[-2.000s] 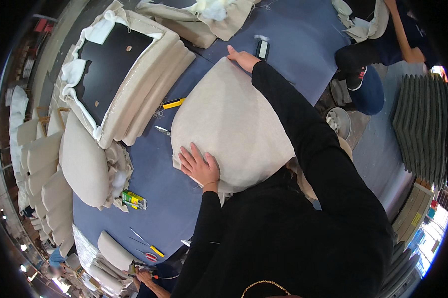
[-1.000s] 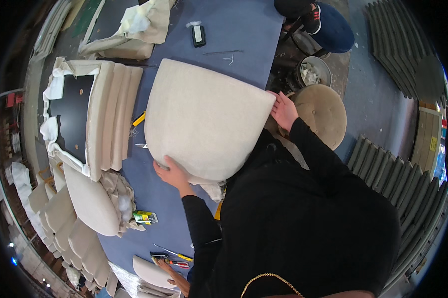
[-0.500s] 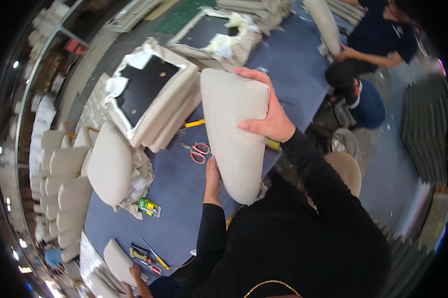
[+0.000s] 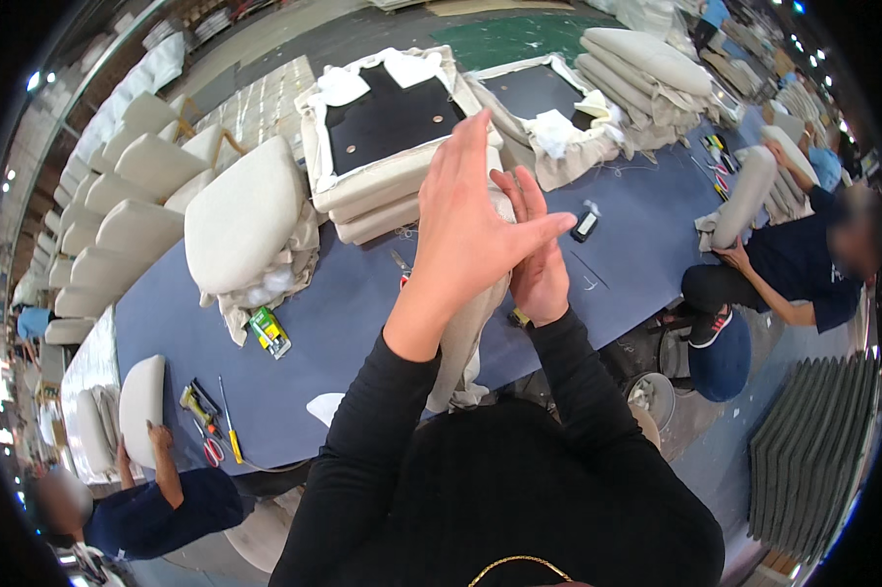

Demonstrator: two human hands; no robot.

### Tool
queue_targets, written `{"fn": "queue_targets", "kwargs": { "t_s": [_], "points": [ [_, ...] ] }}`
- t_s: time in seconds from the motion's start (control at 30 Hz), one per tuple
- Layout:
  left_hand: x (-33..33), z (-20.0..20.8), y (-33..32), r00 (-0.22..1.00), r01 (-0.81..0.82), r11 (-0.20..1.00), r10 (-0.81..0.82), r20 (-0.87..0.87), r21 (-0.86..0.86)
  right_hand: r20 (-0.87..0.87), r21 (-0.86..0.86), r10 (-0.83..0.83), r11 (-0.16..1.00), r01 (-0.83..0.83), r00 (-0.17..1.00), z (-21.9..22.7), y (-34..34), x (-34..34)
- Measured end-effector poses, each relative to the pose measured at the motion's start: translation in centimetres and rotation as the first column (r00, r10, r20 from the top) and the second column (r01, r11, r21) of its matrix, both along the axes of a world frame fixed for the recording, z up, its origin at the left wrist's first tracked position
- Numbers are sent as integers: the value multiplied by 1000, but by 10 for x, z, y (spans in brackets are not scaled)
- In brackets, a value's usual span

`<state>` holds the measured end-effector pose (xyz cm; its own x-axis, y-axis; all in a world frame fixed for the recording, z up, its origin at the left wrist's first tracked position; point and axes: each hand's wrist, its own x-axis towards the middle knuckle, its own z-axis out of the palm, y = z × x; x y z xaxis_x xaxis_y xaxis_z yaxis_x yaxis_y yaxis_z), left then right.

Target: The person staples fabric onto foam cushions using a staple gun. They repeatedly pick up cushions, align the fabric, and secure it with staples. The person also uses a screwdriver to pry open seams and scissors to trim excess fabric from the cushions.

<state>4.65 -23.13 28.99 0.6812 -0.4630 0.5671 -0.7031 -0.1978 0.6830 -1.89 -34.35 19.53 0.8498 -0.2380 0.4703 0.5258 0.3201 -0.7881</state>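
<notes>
A beige fabric-covered seat cushion [image 4: 463,338] stands on edge in front of me, turned so its narrow side shows. Its upper part is largely hidden by my hands. My left hand [image 4: 465,230] is raised beside the cushion's top, flat, fingers stretched upward and thumb pointing right. Just behind that thumb, on the cushion's right side, is my right hand [image 4: 542,269], its fingers extended up and partly covered. Whether either palm touches the fabric cannot be told. Scissors [image 4: 402,264] lie on the blue table [image 4: 353,303], half hidden behind my left wrist.
Upholstered pads [image 4: 402,196] are stacked ahead, with a loose cushion [image 4: 245,215] to their left. A green-yellow box [image 4: 270,333] and a black item [image 4: 586,223] lie on the table. Co-workers sit at left [image 4: 167,509] and right [image 4: 793,254], each handling a cushion.
The view has swung round. The cushion has turned from its broad face to its edge. My right hand no longer grips its upper edge, and my left hand has risen from its lower side.
</notes>
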Motion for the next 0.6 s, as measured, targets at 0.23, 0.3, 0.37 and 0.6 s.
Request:
{"fn": "queue_targets", "kwargs": {
  "t_s": [0.23,0.3,0.37,0.6],
  "points": [
    [-18,-18,50,963,-212,976,199,-181,-54,-12,-49,2,999,-2,1000,-7,42,19],
    [-22,-24,62,941,-224,971,193,-278,-83,9,-162,-28,986,29,1000,-7,48,23],
    [-22,-30,72,913,-170,980,115,-391,-107,50,-140,3,990,4,999,-9,54,26],
    [-3,-46,87,825,47,904,-275,-495,-425,-18,-43,29,999,-30,999,1,56,30]
  ]
}}
